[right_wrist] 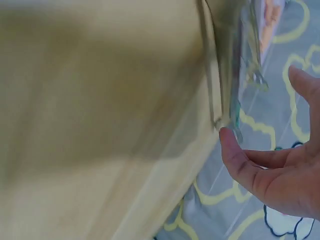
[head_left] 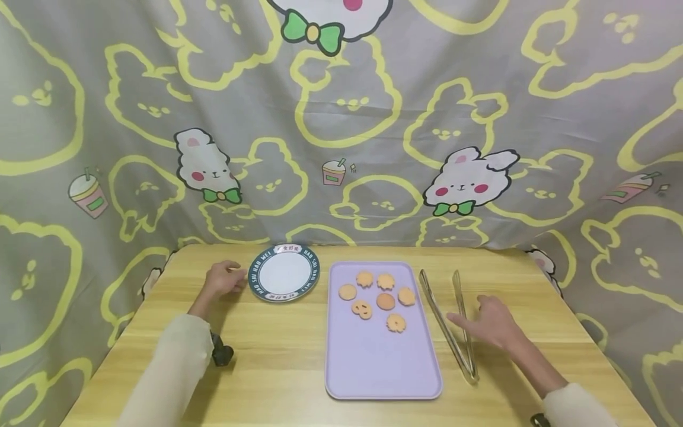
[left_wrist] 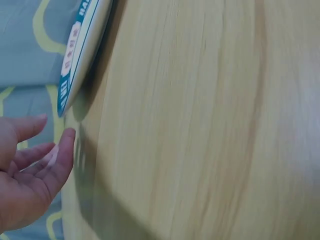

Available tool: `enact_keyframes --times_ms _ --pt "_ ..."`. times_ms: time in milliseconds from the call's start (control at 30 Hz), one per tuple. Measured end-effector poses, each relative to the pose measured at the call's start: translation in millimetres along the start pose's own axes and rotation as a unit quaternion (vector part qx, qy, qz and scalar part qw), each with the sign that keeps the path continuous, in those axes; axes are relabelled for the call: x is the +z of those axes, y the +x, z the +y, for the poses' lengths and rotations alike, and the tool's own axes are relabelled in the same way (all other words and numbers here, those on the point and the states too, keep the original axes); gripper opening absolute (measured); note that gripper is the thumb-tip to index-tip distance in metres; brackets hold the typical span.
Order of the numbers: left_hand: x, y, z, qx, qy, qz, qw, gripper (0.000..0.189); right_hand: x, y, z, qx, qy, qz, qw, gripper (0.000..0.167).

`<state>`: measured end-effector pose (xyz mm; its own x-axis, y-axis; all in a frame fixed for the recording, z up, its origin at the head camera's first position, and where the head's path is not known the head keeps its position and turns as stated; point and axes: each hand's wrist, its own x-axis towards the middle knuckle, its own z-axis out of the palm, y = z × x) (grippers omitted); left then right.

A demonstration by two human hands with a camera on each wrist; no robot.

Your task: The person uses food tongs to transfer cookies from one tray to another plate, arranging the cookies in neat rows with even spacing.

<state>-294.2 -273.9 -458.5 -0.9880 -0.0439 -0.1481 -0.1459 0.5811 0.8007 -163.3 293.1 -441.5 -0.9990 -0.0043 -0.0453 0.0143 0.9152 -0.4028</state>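
Note:
My left hand [head_left: 224, 279] is just left of a round white plate [head_left: 284, 273] with a dark green lettered rim. In the left wrist view, the thumb and fingers of that hand [left_wrist: 35, 170] are loosely bent and spread, a small gap from the plate's edge [left_wrist: 67, 82]. Metal tongs [head_left: 447, 326] lie spread on the table, their joined end toward me. Beside their right arm is my right hand [head_left: 493, 323], thumb stretched out over it. The right wrist view has the hand [right_wrist: 280, 172] with thumb and fingers wide apart, fingertips close to the tongs [right_wrist: 227, 65]; contact is unclear.
Between plate and tongs lies a lilac tray [head_left: 381, 370]. Several biscuits [head_left: 386, 301] of different shapes sit in its far half. A wooden table [head_left: 267, 367] carries everything, and a patterned grey curtain [head_left: 373, 160] hangs along its far edge.

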Motion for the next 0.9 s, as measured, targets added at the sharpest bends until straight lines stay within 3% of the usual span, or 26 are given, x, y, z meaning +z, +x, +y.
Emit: enact_keyframes --times_ms 133,233,400,633,900 --pt "8.9 3.8 -1.5 -0.01 -0.032 -0.001 0.9994 0.042 11.9 -7.0 -10.4 0.011 0.001 -0.011 0.9999 0.105" --pt "14.3 6.2 -1.0 -0.014 -0.018 0.001 0.9997 0.039 18.7 -9.3 -16.9 0.011 -0.004 -0.006 0.9999 0.101" --pt "18.9 6.0 2.0 -0.026 0.011 -0.005 0.9996 0.035 27.9 -8.8 -20.0 0.029 0.005 -0.002 0.9996 0.079" --pt "19.7 9.3 0.8 -0.038 0.024 -0.011 0.9989 0.035 34.8 -4.6 -21.9 0.048 -0.001 -0.011 0.9988 0.076" --pt "19.4 10.5 1.7 -0.031 0.034 -0.011 0.9989 0.035 37.4 -3.2 -23.8 0.064 -0.008 -0.013 0.9978 0.059"
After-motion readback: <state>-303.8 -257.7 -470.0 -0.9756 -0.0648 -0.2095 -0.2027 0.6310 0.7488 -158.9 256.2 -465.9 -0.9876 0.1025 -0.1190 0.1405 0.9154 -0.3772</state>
